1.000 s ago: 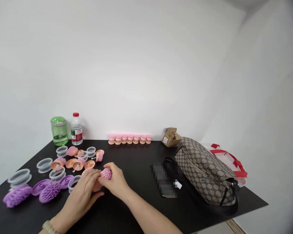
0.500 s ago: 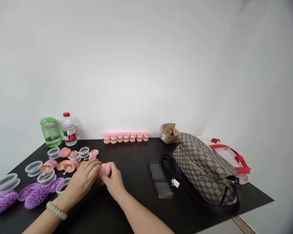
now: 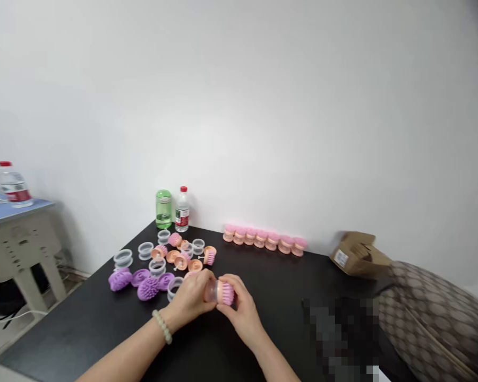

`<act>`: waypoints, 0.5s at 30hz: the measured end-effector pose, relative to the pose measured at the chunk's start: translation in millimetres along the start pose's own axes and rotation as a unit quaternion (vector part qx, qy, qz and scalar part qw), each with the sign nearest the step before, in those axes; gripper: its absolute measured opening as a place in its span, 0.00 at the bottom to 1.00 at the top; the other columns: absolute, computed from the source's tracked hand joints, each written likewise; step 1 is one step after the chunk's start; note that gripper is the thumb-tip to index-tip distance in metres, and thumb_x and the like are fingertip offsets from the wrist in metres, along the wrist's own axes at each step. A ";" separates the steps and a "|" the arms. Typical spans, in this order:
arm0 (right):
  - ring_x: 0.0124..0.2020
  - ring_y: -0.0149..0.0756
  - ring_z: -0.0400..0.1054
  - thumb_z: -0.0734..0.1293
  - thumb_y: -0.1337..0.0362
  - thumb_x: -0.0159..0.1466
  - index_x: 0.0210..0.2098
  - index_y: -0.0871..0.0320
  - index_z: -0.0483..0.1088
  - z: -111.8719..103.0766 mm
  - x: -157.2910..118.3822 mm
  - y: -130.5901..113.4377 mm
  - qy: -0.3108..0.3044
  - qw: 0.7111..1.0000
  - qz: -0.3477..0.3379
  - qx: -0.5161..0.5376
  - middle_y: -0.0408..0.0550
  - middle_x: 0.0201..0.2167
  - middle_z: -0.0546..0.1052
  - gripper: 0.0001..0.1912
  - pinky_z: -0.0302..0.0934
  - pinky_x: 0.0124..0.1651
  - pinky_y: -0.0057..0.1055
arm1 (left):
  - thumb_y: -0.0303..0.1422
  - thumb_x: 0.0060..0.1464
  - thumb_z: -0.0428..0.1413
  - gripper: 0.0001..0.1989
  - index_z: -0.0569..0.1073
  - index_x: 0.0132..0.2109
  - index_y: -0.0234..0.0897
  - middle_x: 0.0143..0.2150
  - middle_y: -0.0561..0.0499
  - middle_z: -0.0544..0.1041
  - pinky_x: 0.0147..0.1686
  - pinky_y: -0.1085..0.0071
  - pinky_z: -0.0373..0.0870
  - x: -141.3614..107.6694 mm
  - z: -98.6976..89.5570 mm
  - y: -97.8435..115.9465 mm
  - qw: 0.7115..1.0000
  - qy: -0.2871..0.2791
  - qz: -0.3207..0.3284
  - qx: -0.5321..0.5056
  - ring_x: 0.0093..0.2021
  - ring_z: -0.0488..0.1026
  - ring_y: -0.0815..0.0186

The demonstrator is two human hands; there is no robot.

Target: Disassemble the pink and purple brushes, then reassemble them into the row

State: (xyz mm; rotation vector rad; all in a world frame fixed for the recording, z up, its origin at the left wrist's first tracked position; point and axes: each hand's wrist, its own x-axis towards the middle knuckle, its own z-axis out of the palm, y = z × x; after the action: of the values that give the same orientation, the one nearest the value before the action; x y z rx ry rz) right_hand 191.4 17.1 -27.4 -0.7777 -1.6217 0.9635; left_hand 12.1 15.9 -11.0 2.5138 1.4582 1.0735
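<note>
Both my left hand [image 3: 189, 300] and my right hand [image 3: 241, 313] grip a pink-bristled brush [image 3: 225, 293] above the black table, with a transparent plastic piece [image 3: 210, 291] at its left end. My fingers hide part of its body. Just left of my left hand lies a loose pile of transparent plastic rings [image 3: 157, 267], peach brush bases [image 3: 195, 265] and purple bristled brushes [image 3: 148, 288]. A row of several assembled pink brushes [image 3: 263, 240] stands along the wall, beyond my hands.
The black table [image 3: 83, 334] runs against the wall. A green jar [image 3: 163, 209] and a water bottle [image 3: 182, 209] stand at its far corner. A cardboard box [image 3: 358, 254], a patterned bag [image 3: 434, 318] and a pixelated patch lie right. A side table [image 3: 18, 249] stands left.
My view has swung left, so the table contents sit further right. My hands have turned the pink brush, and its transparent piece now shows at the left end.
</note>
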 end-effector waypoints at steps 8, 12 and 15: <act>0.45 0.47 0.75 0.72 0.55 0.58 0.49 0.54 0.72 2.7 -8.2 8.4 0.019 0.994 0.111 0.007 0.49 0.45 0.79 0.21 0.69 0.50 0.38 | 0.23 0.53 0.55 0.13 0.65 0.44 0.38 0.45 0.46 0.76 0.42 0.63 0.70 -5.1 -4.4 3.1 0.991 0.042 0.125 0.029 0.43 0.73 0.58; 0.54 0.49 0.71 0.76 0.61 0.52 0.53 0.52 0.70 0.5 -6.9 13.7 0.028 0.995 0.089 0.037 0.51 0.54 0.75 0.29 0.68 0.55 0.39 | 0.23 0.50 0.57 0.14 0.65 0.43 0.37 0.47 0.45 0.75 0.42 0.62 0.71 -4.2 -6.8 4.7 0.991 0.043 0.121 0.043 0.42 0.73 0.58; 0.57 0.49 0.70 0.77 0.60 0.52 0.59 0.51 0.66 -0.2 -6.5 14.6 0.051 0.991 0.098 0.073 0.52 0.59 0.72 0.37 0.68 0.55 0.40 | 0.23 0.50 0.57 0.14 0.64 0.44 0.36 0.48 0.43 0.74 0.44 0.60 0.71 -3.8 -7.9 4.8 0.991 0.044 0.115 0.054 0.45 0.72 0.56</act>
State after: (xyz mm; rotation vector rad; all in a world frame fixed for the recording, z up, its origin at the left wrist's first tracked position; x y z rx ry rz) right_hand 193.5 18.4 -43.2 -0.8825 -1.3890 1.1495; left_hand 9.9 8.0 -5.3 2.8006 1.3022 1.1810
